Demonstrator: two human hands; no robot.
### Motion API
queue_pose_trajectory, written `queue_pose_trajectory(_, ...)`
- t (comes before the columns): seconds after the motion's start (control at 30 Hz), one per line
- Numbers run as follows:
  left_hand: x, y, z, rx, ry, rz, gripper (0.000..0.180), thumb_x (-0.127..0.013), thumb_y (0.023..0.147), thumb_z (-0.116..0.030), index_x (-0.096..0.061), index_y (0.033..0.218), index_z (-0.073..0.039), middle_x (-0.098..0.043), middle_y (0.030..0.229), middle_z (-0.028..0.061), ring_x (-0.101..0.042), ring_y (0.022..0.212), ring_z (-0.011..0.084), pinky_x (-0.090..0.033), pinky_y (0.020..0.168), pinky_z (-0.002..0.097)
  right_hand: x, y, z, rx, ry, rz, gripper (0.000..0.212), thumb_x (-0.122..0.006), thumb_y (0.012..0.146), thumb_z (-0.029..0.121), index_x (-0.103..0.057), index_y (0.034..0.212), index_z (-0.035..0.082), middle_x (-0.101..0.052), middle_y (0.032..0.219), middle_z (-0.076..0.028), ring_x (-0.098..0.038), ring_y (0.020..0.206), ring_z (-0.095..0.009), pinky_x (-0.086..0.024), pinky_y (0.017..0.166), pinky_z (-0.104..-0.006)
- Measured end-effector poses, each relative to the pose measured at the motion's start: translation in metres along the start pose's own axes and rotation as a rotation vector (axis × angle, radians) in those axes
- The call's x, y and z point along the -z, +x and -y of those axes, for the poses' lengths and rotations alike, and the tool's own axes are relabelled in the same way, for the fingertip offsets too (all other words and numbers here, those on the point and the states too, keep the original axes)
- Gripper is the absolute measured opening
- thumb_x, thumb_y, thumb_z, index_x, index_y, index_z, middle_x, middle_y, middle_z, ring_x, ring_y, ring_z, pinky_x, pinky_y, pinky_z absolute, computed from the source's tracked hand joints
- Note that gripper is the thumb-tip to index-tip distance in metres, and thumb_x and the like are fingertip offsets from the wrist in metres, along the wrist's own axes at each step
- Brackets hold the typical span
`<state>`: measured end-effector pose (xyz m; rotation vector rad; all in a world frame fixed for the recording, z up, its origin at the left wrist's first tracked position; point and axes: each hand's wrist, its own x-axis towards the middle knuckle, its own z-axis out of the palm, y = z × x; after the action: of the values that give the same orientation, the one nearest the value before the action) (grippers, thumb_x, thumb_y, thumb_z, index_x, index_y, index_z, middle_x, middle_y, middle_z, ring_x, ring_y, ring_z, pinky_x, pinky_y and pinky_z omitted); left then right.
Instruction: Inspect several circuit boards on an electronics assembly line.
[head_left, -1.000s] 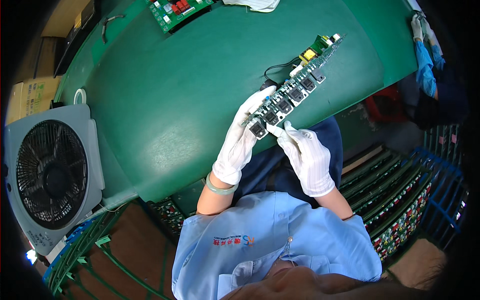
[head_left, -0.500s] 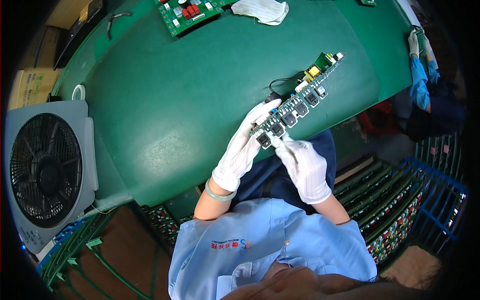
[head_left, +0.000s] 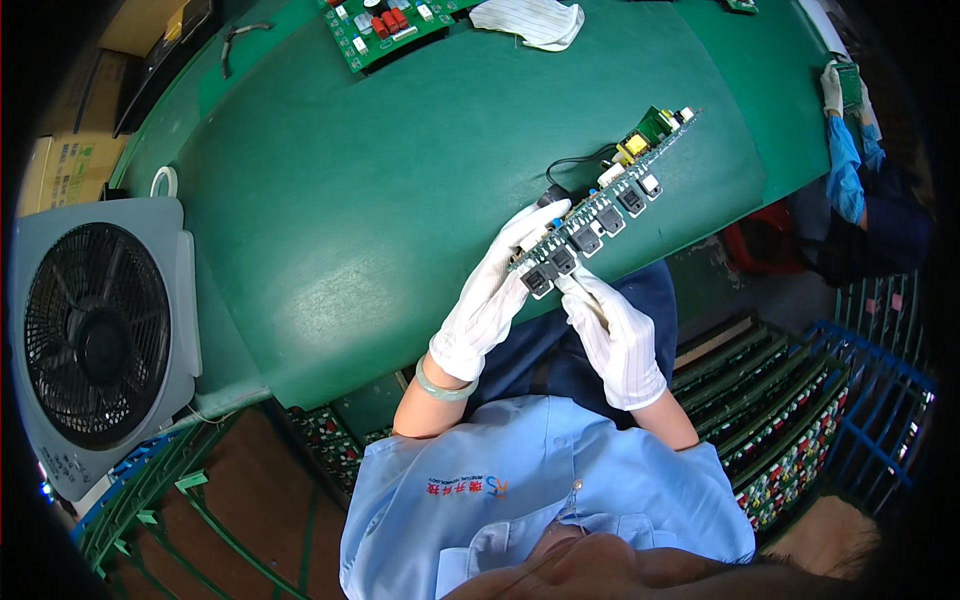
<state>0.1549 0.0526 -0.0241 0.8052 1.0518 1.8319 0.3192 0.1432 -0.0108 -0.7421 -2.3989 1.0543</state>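
Note:
A green circuit board [head_left: 600, 212] is held tilted on edge above the near side of the table. Along its near face runs a row of black sockets [head_left: 586, 239], and a yellow transformer [head_left: 633, 149] sits toward its far end. My left hand [head_left: 488, 300], in a white glove, is closed around the board's near left end. At the same end, the fingertips of my gloved right hand [head_left: 615, 340] are pinched together against the underside by the sockets; anything between them is hidden. A black cable [head_left: 575, 160] loops behind the board.
On the green table [head_left: 330, 200] lie another circuit board [head_left: 385, 25], a white glove [head_left: 530, 22] and pliers [head_left: 240, 45]. A grey fan [head_left: 105, 340] stands left. Racks of boards [head_left: 770, 410] are at right. Far right, a co-worker's gloved hands [head_left: 845, 90] hold a small board.
My right hand's fingertips have shifted slightly along the sockets and now sit lower against the board. The board stays in my left hand. The co-worker's board has turned more face-on.

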Motion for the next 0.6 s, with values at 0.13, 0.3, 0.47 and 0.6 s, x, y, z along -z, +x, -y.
queue_pose_trajectory(0.13, 0.0001, -0.0007, 0.0000, 0.033, 0.013, -0.005, 0.059, -0.049, 0.098, -0.038, -0.038, 0.142, -0.001, -0.038, 0.146, 0.0167, -0.032, 0.139, 0.0280, -0.023, 0.114, 0.0404, 0.0014, 0.0010, 0.0077, 0.021, -0.024, 0.067, 0.034, -0.068, 0.085, 0.007, -0.059, 0.117, -0.001, -0.070, 0.093, -0.012, -0.067, 0.069, -0.023, -0.053, 0.060, -0.0314)
queue_pose_trajectory(0.3, -0.0016, 0.0002, 0.0004, 0.041, 0.019, -0.024, 0.057, -0.050, 0.097, -0.035, -0.039, 0.142, -0.001, -0.038, 0.146, 0.0177, -0.031, 0.139, 0.0291, -0.023, 0.114, 0.0416, -0.0044, -0.0023, 0.0073, 0.142, -0.171, 0.074, 0.034, -0.068, 0.085, 0.008, -0.062, 0.117, 0.000, -0.069, 0.085, -0.010, -0.062, 0.059, -0.020, -0.050, 0.053, -0.0303)
queue_pose_trajectory(0.47, -0.0008, -0.0004, 0.0017, 0.032, 0.029, -0.025, 0.059, -0.050, 0.096, -0.038, -0.040, 0.141, -0.001, -0.039, 0.145, 0.0177, -0.032, 0.139, 0.0289, -0.023, 0.113, 0.0416, -0.0065, -0.0037, 0.0023, 0.151, -0.198, 0.017, 0.038, -0.068, 0.084, 0.008, -0.062, 0.121, 0.002, -0.068, 0.081, -0.008, -0.059, 0.055, -0.018, -0.048, 0.049, -0.0302)
queue_pose_trajectory(0.6, 0.0014, -0.0001, 0.0006, 0.026, 0.074, -0.017, 0.060, -0.051, 0.096, -0.039, -0.040, 0.141, 0.000, -0.038, 0.145, 0.0180, -0.032, 0.139, 0.0288, -0.022, 0.113, 0.0410, -0.0062, -0.0010, 0.0058, 0.187, -0.213, 0.074, 0.037, -0.067, 0.084, 0.006, -0.062, 0.121, 0.001, -0.070, 0.087, -0.006, -0.058, 0.055, -0.017, -0.048, 0.051, -0.0294)
